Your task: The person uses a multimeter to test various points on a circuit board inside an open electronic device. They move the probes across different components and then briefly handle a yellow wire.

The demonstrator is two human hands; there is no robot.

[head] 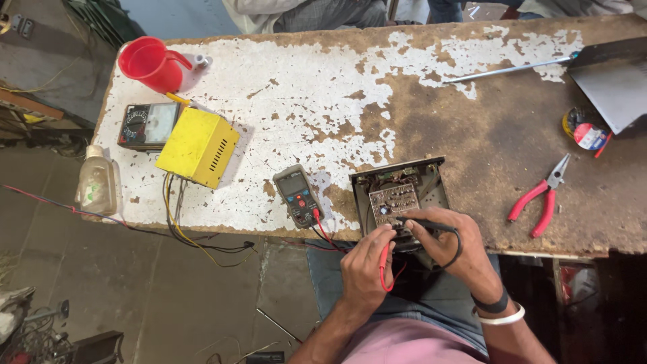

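An open metal chassis [431, 176] with a small circuit board [393, 202] inside lies at the near edge of the worn workbench [431, 108]. My left hand [366, 266] grips a red test probe [384, 259] just below the board. My right hand [453, 244] pinches a black test probe [423, 223] whose tip rests by the board's near side. Red and black leads run from the probes to a grey digital multimeter [298, 194] left of the chassis.
Red-handled pliers [543, 197] lie to the right, with a tape roll [583, 130] and a long metal rod [507, 69] beyond. At the left stand a yellow box [197, 145], an analog meter [147, 125], a red jug [149, 63] and a plastic bottle [96, 182]. People sit across the bench.
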